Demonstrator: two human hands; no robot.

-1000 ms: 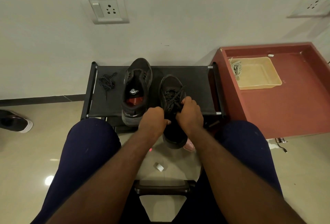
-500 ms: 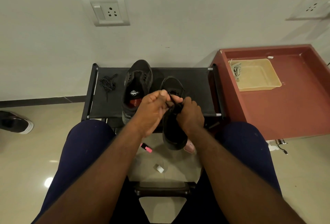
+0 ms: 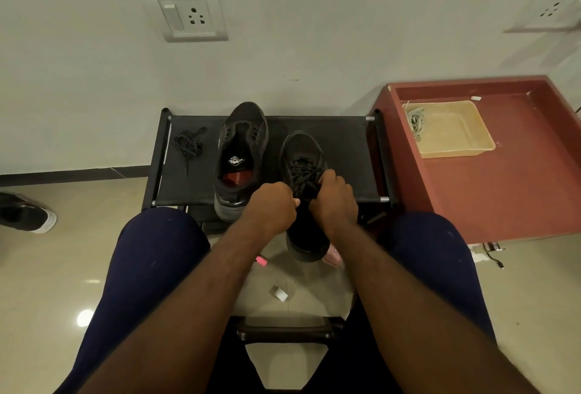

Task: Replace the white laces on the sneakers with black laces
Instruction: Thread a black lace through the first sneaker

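A black mesh sneaker (image 3: 303,155), threaded with a dark woven lace (image 3: 302,170), overhangs the near edge of the black fabric surface (image 3: 345,155). The left hand (image 3: 272,206), raised half a second ago, has dropped back beside the right hand (image 3: 333,202); both grips stay pinched on lace ends, suggesting tightening. The second black sneaker (image 3: 240,155) remains unlaced, its spare black lace (image 3: 188,144) bundled nearby.

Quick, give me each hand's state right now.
Left hand: closed in a fist beside the right sneaker; what it grips is hidden.
Right hand: closed, pinching the black lace on that sneaker.
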